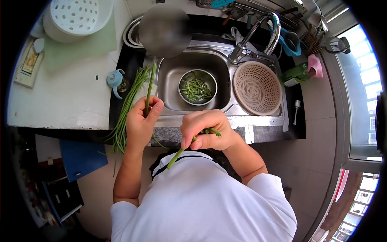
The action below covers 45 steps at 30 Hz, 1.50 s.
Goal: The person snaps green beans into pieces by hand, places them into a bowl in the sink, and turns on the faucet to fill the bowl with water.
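Note:
My left hand [146, 119], closed, pinches a long green stalk [151, 82] that looks like a garlic scape; it stands up past the fingers. Closer to my chest, my right hand [209, 131] is closed around several short pieces of the same stalk [175, 159], with ends poking out on both sides. A loose bundle of long garlic scapes [128, 107] lies at the counter's left side, its thin tips hanging over the front edge. Inside the sink [167, 80] sits a metal bowl [197, 101] holding many short green pieces.
Right of the sink basin rests a beige colander [257, 88], below the chrome faucet [250, 38]. A blue-topped bottle [115, 78] stands left of the bundle. A green bottle [296, 74] is at the right. The white basket [76, 20] occupies the back left. A blurred round patch hides part of the back.

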Each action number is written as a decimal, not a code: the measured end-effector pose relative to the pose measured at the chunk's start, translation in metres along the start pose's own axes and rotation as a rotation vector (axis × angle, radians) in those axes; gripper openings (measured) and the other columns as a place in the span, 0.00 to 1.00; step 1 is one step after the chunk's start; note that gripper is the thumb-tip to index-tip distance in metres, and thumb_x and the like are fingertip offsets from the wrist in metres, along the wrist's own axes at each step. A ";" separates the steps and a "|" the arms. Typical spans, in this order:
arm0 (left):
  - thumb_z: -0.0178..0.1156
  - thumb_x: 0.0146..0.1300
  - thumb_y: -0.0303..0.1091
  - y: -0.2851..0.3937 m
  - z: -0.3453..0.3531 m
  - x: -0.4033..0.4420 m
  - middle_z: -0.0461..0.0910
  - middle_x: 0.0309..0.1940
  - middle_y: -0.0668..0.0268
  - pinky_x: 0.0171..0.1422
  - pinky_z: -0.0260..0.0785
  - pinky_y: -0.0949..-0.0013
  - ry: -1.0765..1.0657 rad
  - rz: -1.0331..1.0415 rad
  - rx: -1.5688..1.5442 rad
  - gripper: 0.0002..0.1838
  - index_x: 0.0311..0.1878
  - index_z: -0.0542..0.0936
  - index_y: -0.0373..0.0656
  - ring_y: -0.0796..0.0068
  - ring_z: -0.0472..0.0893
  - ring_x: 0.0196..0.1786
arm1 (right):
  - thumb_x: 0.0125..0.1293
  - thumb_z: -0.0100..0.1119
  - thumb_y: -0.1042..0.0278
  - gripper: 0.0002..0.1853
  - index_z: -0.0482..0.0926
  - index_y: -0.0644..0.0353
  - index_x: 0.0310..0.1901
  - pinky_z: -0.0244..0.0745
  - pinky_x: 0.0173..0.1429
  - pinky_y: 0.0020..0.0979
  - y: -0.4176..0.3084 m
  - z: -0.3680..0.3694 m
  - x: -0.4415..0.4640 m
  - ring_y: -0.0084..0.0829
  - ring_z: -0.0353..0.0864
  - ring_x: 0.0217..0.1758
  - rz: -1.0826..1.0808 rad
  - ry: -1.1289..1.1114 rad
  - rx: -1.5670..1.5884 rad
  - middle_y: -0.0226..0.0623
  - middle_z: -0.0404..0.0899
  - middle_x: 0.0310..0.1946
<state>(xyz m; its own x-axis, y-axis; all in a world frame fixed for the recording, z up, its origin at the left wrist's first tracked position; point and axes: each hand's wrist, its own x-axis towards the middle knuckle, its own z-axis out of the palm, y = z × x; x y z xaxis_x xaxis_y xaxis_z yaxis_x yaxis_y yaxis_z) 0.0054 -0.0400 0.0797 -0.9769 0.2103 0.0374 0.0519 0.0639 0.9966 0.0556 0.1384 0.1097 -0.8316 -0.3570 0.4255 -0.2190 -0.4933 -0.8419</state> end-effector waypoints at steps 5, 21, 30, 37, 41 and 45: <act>0.59 0.60 0.32 -0.005 -0.001 0.006 0.69 0.23 0.80 0.27 0.52 0.86 0.012 0.008 0.104 0.07 0.36 0.76 0.38 0.92 0.61 0.23 | 0.54 0.65 0.65 0.11 0.81 0.66 0.31 0.66 0.30 0.26 0.002 0.001 0.000 0.27 0.71 0.25 -0.011 0.016 0.015 0.36 0.76 0.25; 0.66 0.48 0.23 0.036 -0.002 -0.017 0.71 0.30 0.73 0.24 0.51 0.84 -0.292 0.204 0.314 0.11 0.36 0.76 0.38 0.89 0.57 0.19 | 0.55 0.56 0.78 0.11 0.75 0.64 0.41 0.70 0.35 0.31 0.028 -0.006 -0.001 0.37 0.76 0.29 0.359 0.133 -0.680 0.44 0.77 0.28; 0.61 0.55 0.26 0.015 -0.003 -0.019 0.68 0.28 0.73 0.30 0.55 0.80 -0.563 0.006 0.152 0.05 0.32 0.74 0.39 0.86 0.61 0.24 | 0.46 0.57 0.81 0.10 0.71 0.60 0.33 0.70 0.32 0.34 0.030 -0.018 -0.001 0.41 0.76 0.30 0.341 -0.157 -1.124 0.36 0.74 0.26; 0.60 0.57 0.27 0.006 0.000 -0.019 0.64 0.21 0.78 0.26 0.52 0.81 -0.445 -0.140 0.083 0.05 0.35 0.73 0.41 0.89 0.59 0.23 | 0.50 0.55 0.75 0.08 0.69 0.58 0.34 0.70 0.28 0.37 0.040 -0.023 -0.005 0.41 0.76 0.27 0.283 -0.040 -1.315 0.37 0.74 0.23; 0.61 0.53 0.27 -0.007 0.002 -0.020 0.66 0.18 0.76 0.21 0.51 0.78 -0.274 -0.042 0.307 0.07 0.34 0.73 0.43 0.88 0.58 0.17 | 0.54 0.53 0.74 0.07 0.68 0.60 0.34 0.71 0.27 0.37 0.049 -0.022 -0.007 0.42 0.78 0.25 0.268 -0.007 -1.352 0.41 0.76 0.23; 0.63 0.49 0.26 -0.023 0.015 -0.019 0.72 0.20 0.72 0.19 0.55 0.76 0.020 0.209 0.471 0.09 0.32 0.72 0.43 0.85 0.61 0.15 | 0.54 0.52 0.74 0.06 0.67 0.62 0.33 0.71 0.27 0.39 0.070 -0.011 -0.011 0.45 0.78 0.24 0.312 0.085 -1.374 0.43 0.76 0.23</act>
<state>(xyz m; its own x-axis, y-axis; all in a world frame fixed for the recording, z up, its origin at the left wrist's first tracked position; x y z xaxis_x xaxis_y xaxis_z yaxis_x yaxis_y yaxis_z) 0.0260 -0.0306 0.0552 -0.9394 0.2467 0.2381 0.3293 0.4558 0.8269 0.0439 0.1162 0.0421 -0.9547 -0.2338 0.1843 -0.2975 0.7692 -0.5655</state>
